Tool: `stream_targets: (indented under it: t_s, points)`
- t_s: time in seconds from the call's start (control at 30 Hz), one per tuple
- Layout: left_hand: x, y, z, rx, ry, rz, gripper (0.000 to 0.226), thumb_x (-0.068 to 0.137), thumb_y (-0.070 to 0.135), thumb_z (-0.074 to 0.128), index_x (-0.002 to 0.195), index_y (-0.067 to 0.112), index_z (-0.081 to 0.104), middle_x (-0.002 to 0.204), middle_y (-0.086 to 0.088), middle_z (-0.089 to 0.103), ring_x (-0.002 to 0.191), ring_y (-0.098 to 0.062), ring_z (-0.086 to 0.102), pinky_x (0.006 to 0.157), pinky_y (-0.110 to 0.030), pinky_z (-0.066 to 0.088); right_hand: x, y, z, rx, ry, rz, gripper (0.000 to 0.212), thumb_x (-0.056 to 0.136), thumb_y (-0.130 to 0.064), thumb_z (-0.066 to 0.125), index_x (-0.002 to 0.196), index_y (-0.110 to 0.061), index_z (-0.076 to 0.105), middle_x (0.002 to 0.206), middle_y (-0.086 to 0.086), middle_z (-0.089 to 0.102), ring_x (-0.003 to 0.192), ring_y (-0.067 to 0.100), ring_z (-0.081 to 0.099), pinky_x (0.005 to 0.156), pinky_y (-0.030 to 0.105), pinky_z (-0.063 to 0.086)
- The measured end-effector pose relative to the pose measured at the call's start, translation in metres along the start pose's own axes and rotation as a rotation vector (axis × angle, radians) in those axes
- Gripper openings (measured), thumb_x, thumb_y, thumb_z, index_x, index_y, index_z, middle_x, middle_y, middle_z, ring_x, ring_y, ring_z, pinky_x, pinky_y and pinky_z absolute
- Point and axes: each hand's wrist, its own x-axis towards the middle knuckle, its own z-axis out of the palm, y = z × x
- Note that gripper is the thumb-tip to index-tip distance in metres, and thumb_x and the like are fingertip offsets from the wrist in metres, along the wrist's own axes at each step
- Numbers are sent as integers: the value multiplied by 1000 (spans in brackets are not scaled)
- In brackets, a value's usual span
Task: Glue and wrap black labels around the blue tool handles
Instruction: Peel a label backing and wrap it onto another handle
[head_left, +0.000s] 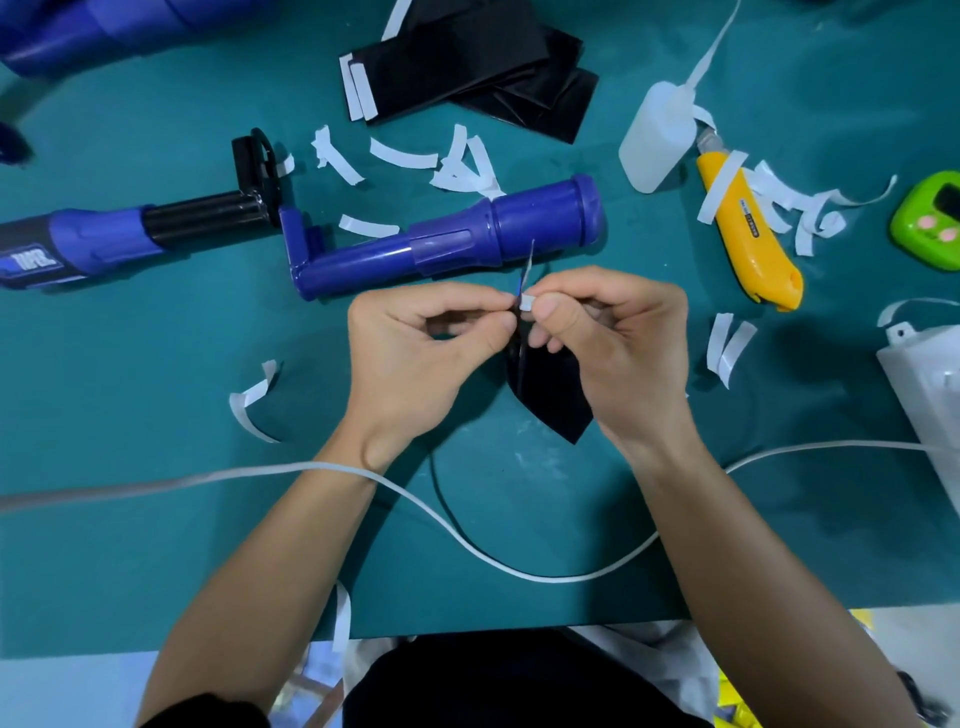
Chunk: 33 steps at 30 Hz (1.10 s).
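The person's left hand (415, 353) is pinching the top edge of a black label (550, 400), its grip clamped on the film, while the right hand (613, 353) is pinching a small white backing strip (525, 302) at that same edge, grip clamped on the tab; the label is hanging between the hands just above the counter (156, 364), and the blue tool handle (467, 244) is lying bare just beyond the fingertips, not yet wrapped. The likely trouble is the strip tearing short if the right hand is pulling at a sharp angle, leaving backing stuck on the film. The thin label also looks ready to fold onto its own exposed sticky edge, since its lower part is dangling loose. Peeled white strips (405, 156) are littering the counter near the handle, and one could be getting caught under the label during wrapping. The glue bottle (657, 140) is lying on its side beside the yellow utility knife (748, 244), so leaking seems possible, though its tip is too blurred to judge. The white cable (467, 535) is crossing under both forearms and could be snagging a wrist. As for writing, the second tool (93, 239) at the left is showing white capitals ending in "IPER"; the knife's printed tag is too small to read.
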Motion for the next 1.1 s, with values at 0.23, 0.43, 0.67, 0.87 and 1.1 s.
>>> stream_targets:
  t_s: [0.23,0.43,0.67,0.87,1.1]
  points:
    - [3,5,5,-220,-20,-166,36,77,-6,74,71,29,81,67,12,72,61,1,61,65,-15,49,2,0,0,121,-16,96,16,90,0,68,85,-13,76,71,10,70,56,19,57,56,31,45]
    - [5,7,6,-278,-46,-235,36,77,-5,69,69,28,79,61,12,66,56,-1,56,62,-15,47,3,3,-2,187,-47,134,22,91,-3,66,83,-17,79,72,8,70,56,19,55,57,33,42]
    - [8,5,3,-280,-73,-245,34,78,-3,69,72,29,77,64,12,64,60,-2,53,65,-16,46,1,-4,-4,-80,-51,-26,24,92,2,67,92,-19,78,78,-4,76,61,8,63,62,19,48]
    - [4,7,2,-255,-194,-138,21,79,11,74,80,31,81,73,11,70,67,-6,58,69,-20,48,-12,-9,8,-386,182,-108,6,84,-24,81,88,-21,77,54,5,49,52,19,48,57,26,43]
    - [2,7,-2,-157,-169,-77,15,81,13,79,84,28,80,78,7,76,70,-8,67,70,-22,53,-10,-6,1,-470,96,-140,19,87,-11,77,69,-7,70,55,3,47,57,12,43,60,22,35]
